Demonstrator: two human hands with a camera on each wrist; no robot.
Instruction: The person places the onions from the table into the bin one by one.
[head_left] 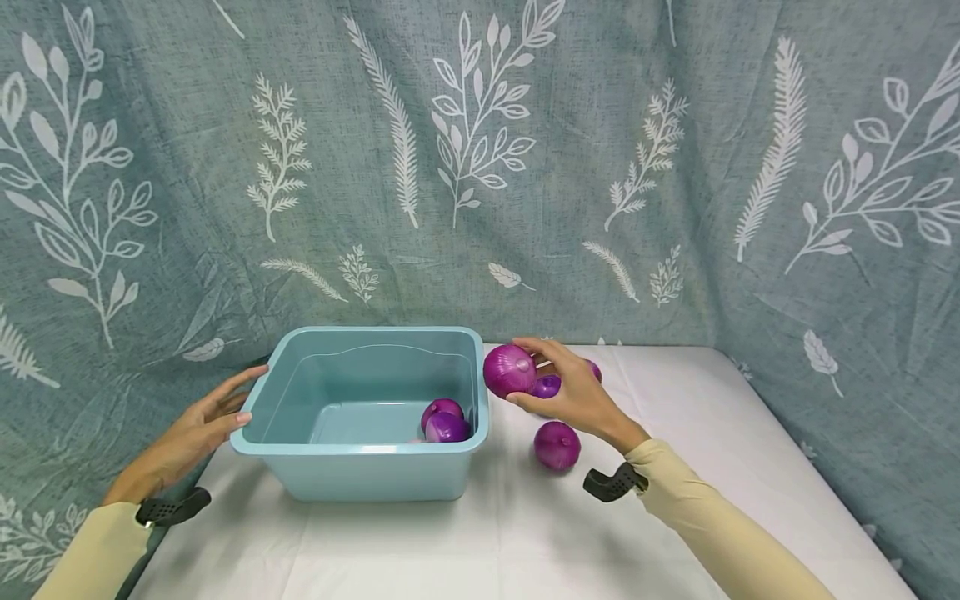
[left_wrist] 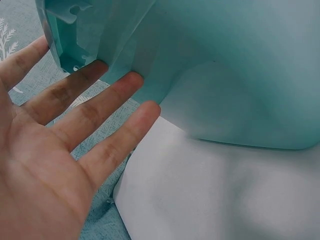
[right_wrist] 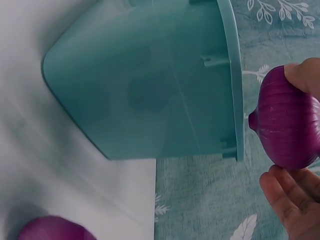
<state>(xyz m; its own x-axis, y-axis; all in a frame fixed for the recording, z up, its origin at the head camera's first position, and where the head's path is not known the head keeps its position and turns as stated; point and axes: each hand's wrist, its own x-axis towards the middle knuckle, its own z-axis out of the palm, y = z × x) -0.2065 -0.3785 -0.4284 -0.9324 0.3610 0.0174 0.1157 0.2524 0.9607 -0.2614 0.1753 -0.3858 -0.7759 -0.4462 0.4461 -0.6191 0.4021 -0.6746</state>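
Note:
My right hand [head_left: 577, 392] grips a red onion [head_left: 510, 371] between thumb and fingers, at the height of the tub's right rim. In the right wrist view the held onion [right_wrist: 287, 120] shows its pointed end toward the rim. The light blue plastic tub [head_left: 360, 475] stands on the white cloth, with red onions [head_left: 447, 427] in its near right corner. At the tub's left side is my left hand [head_left: 180, 437], thumb and fingertips at the rim. Its fingers [left_wrist: 112, 107] are straight and spread along the tub's outer wall in the left wrist view.
A red onion [head_left: 557, 446] lies on the table [head_left: 705, 467] right of the tub. Farther back, more onions [head_left: 547, 386] are partly hidden behind my right hand. A green curtain [head_left: 480, 167] with white leaf prints hangs behind the table and along its sides.

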